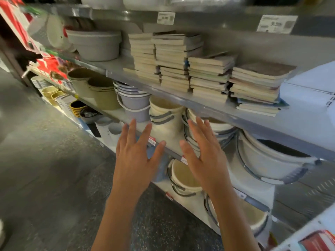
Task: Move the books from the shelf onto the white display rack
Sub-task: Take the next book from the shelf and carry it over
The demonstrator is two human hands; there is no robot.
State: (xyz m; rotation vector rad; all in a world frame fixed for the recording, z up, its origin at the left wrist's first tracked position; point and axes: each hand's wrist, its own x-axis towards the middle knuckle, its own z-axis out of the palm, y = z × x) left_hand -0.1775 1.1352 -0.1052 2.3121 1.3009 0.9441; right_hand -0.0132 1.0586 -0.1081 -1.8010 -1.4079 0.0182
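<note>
Up on a grey shelf (181,104), paperback books (197,69) lie flat in stacks, spines inward. Below them, left hand (134,156) and right hand (203,156) are raised empty, fingers straight and spread, seemingly ready to flank a stack. Buckets (163,113) sit underneath.

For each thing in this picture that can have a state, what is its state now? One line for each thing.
left hand: open, fingers spread, holds nothing
right hand: open, fingers spread, holds nothing
books: stacked flat in piles on the shelf, untouched
shelf: carries the book piles
buckets: nested, on the lower shelves
grey basin: upright, left of the books
</note>
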